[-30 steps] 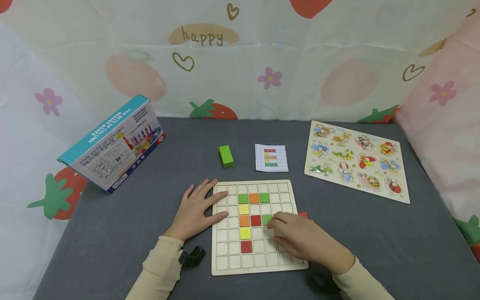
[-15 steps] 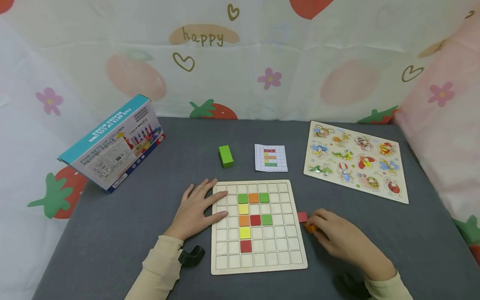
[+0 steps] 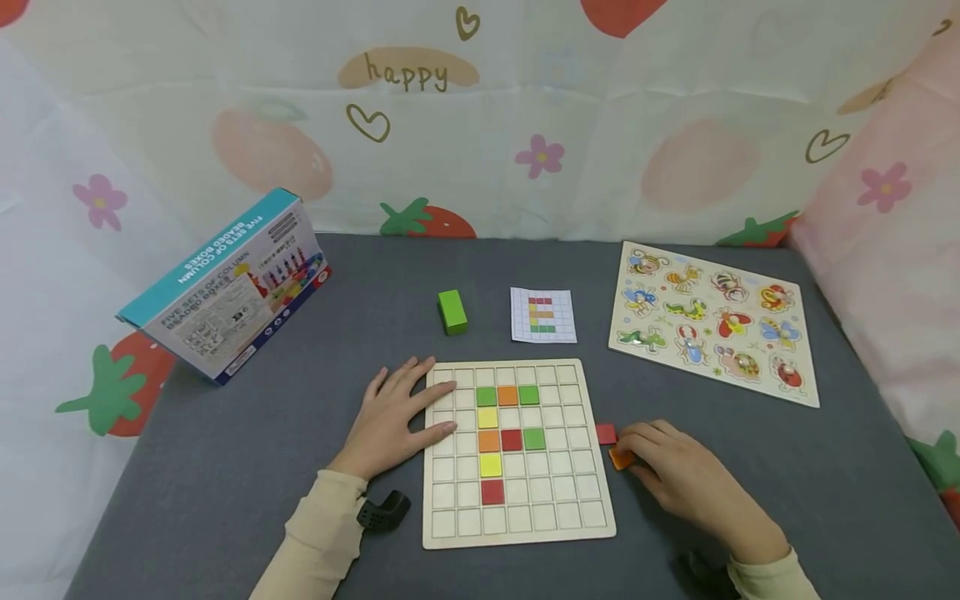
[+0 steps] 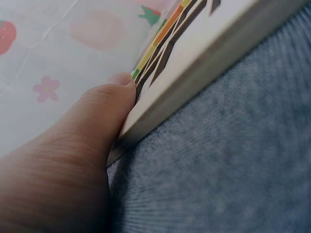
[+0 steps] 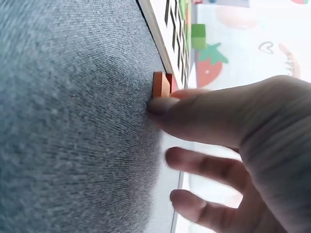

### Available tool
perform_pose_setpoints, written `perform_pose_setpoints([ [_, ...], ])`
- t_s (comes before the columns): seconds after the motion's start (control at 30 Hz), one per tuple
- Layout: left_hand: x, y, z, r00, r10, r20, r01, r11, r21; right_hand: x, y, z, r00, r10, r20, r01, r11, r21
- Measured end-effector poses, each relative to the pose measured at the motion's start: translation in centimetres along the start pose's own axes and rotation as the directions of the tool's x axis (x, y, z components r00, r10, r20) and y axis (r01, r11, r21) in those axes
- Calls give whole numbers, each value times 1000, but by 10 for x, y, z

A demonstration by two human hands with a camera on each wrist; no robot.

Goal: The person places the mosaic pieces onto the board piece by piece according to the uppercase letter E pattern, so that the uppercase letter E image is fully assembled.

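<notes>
My right hand [image 3: 686,475] is beside the board's right edge, thumb and index finger pinching a small orange wooden block [image 3: 620,458]. In the right wrist view that orange block [image 5: 159,85] lies at the thumb tip, low over the cloth, its far part hidden by the fingers. Just behind it, a red block [image 3: 606,434] touches the board's edge. The wooden grid board [image 3: 457,523] carries green, orange, yellow and red squares in several cells. Spread over its left edge, my left hand [image 3: 393,421] rests with straight fingers; its thumb [image 4: 114,94] lies on the rim.
Behind the board lie a green block [image 3: 452,312] and a pattern card [image 3: 543,317] with coloured squares. An insect puzzle board [image 3: 712,325] is at the back right. A cardboard box [image 3: 232,287] stands at the left, near the patterned curtain [image 3: 480,125].
My right hand has drawn back rightward from the green square on the board to the orange block beside it, uncovering the red block. The left hand has stayed in place.
</notes>
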State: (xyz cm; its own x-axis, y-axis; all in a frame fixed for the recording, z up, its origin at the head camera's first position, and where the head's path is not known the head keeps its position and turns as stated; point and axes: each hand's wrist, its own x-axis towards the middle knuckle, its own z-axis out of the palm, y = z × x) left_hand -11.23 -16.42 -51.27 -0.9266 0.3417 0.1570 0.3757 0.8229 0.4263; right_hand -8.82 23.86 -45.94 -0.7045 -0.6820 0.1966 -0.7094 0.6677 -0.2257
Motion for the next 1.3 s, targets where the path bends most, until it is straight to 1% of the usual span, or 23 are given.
perform_pose_setpoints([
  [0.2, 0, 0, 1, 1000, 2, -4, -2, 1000, 3, -1, -1, 0, 999, 46, 24, -45, 998, -40],
  [0.4, -1, -1, 1, 1000, 3, -8, -3, 1000, 2, -1, -3, -2, 997, 70, 40, -69, 997, -32],
  [0.57, -1, -1, 1, 1000, 4, -7, -4, 1000, -3, 2, -7, -5, 995, 85, 43, -86, 996, 10],
  [0.77, -1, 0, 1, 1000, 5, -5, -6, 1000, -3, 8, -16, -4, 997, 62, 39, -65, 995, 78],
  [0.97, -1, 1, 1, 1000, -5, 11, 5, 1000, -3, 14, -27, 1, 1000, 11, 8, -12, 990, 142],
  [1.07, 0, 2, 1, 1000, -10, 14, 10, 1000, 6, 17, -32, 3, 1000, -8, 17, 5, 986, 169],
  [1.3, 0, 1, 0, 1000, -7, 4, 7, 1000, 9, 31, -46, 12, 996, -67, 64, 53, 979, 195],
])
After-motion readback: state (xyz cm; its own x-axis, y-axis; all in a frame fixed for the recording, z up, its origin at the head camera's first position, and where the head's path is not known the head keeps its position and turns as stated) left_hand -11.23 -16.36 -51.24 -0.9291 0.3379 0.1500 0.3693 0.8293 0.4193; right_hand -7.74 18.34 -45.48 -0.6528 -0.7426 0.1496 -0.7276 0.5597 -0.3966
